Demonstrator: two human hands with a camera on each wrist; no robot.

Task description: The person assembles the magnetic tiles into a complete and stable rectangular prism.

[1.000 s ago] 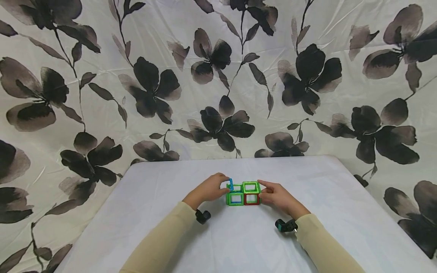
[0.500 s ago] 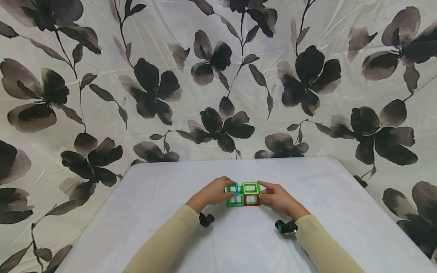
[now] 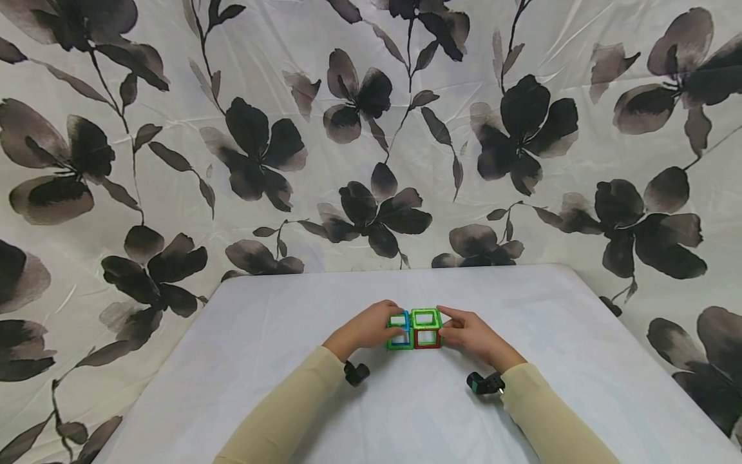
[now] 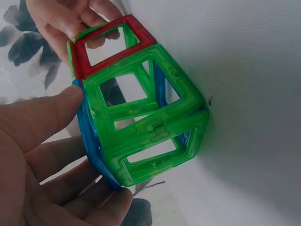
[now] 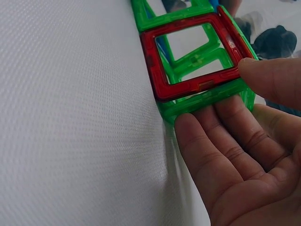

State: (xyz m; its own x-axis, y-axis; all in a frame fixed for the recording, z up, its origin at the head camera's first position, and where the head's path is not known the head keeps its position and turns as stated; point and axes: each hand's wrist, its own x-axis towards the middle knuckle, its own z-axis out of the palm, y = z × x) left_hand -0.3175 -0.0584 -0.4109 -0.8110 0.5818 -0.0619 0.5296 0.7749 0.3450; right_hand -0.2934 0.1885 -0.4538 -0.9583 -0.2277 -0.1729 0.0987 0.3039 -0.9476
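Two cubes of see-through magnetic tiles stand joined side by side in the head view. A blue magnetic tile (image 4: 87,123) lies over the top of the left cube, whose sides are mostly green tiles (image 4: 155,126). My left hand (image 3: 368,327) holds this blue tile by its edges, thumb on the near side and fingers on the far side. My right hand (image 3: 476,335) grips the right cube, which has a red front tile (image 5: 188,88) and a green top tile (image 3: 426,311). In the right wrist view its thumb rests at the red tile's top corner, with fingers against the green side.
The cubes rest on a white-covered table (image 3: 417,412). Behind it hangs a white cloth (image 3: 359,38) with dark flowers. A small black camera sits on each wrist, the left one (image 3: 356,374) and the right one (image 3: 485,384) close above the table.
My left hand has moved slightly right, and the blue tile has gone from standing up at the left cube's edge to lying flat on its top. The right hand stays in place.
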